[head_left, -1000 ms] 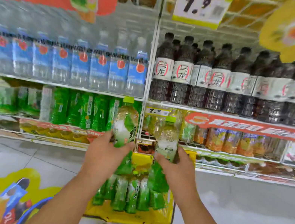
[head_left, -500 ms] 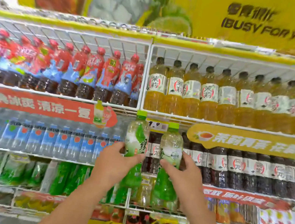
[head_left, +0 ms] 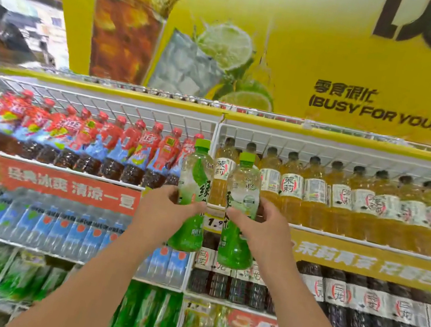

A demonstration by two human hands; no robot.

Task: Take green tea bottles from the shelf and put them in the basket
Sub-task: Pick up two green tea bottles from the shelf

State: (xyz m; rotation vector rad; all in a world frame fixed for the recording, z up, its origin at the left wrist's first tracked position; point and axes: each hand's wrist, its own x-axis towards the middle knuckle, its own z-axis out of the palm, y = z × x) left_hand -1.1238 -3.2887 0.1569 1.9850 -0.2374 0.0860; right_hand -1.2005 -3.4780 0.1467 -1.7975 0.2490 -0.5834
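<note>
Two clear plastic green-labelled, green-capped tea bottles held upright in front of the white wire shelf [head_left: 217, 123], left bottle [head_left: 192, 196] gripped by left hand [head_left: 159, 211], right bottle [head_left: 240, 213] by right hand [head_left: 266, 230], narrow gap between bottles, both clear of shelf edges.

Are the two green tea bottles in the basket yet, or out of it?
Out. The left hand holds one green tea bottle and the right hand the other bottle, both upright before the shelves; no basket shows.
</note>
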